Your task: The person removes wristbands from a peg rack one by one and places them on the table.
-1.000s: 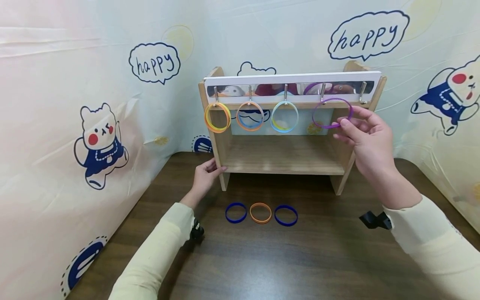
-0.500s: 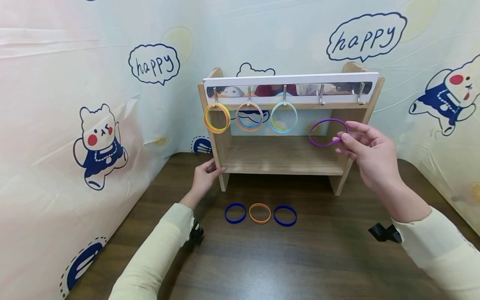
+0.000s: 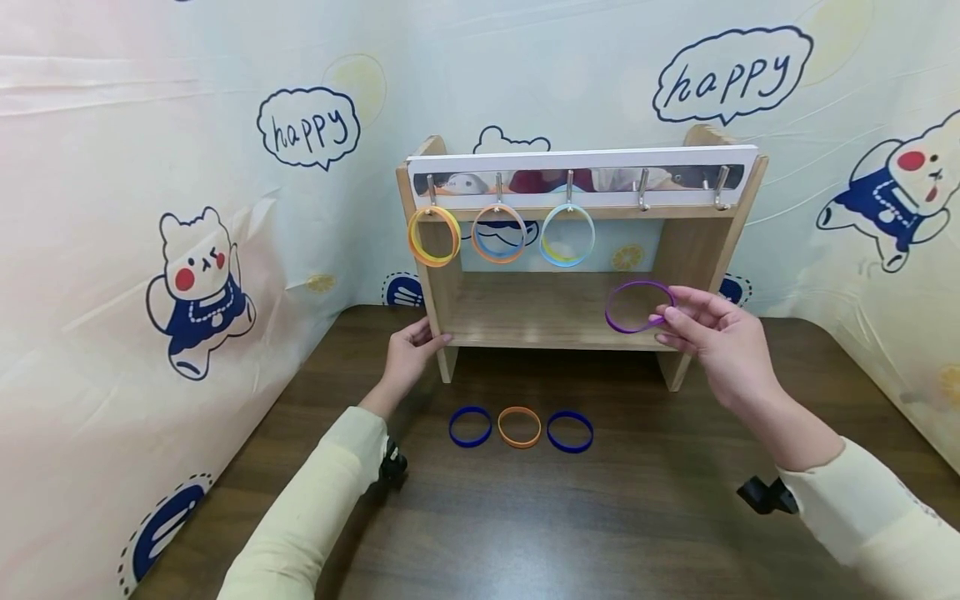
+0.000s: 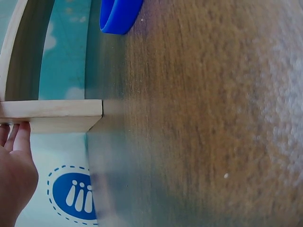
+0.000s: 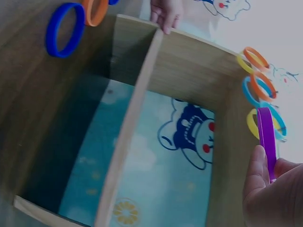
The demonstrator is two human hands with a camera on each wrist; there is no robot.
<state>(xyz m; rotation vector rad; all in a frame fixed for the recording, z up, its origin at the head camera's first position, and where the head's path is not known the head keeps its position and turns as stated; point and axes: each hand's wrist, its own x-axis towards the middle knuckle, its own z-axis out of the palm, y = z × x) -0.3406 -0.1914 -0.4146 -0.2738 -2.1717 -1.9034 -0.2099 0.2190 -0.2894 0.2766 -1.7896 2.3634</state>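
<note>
My right hand (image 3: 716, 346) pinches a purple silicone wristband (image 3: 637, 331) between thumb and fingers, in front of the shelf board's right part. In the right wrist view the same purple wristband (image 5: 266, 137) appears nearly edge-on. My left hand (image 3: 408, 358) grips the left side panel of a small wooden shelf (image 3: 570, 325), thumb at its front edge. In the left wrist view the fingers (image 4: 21, 137) touch that panel. Yellow and orange wristbands (image 3: 415, 242), orange and blue wristbands (image 3: 476, 242) and light blue and yellow wristbands (image 3: 591, 242) hang from the three left hooks.
A blue wristband (image 3: 471, 442), an orange wristband (image 3: 519, 446) and another blue wristband (image 3: 570, 449) lie in a row on the dark wooden table (image 3: 480, 533). The fourth hook (image 3: 643, 192) and fifth hook (image 3: 722, 187) hold nothing. Printed cloth (image 3: 225, 125) surrounds the table.
My right hand has lowered the purple wristband from beside the fourth hook to the level of the shelf board, drifting slightly left lately. The left hand stays on the side panel.
</note>
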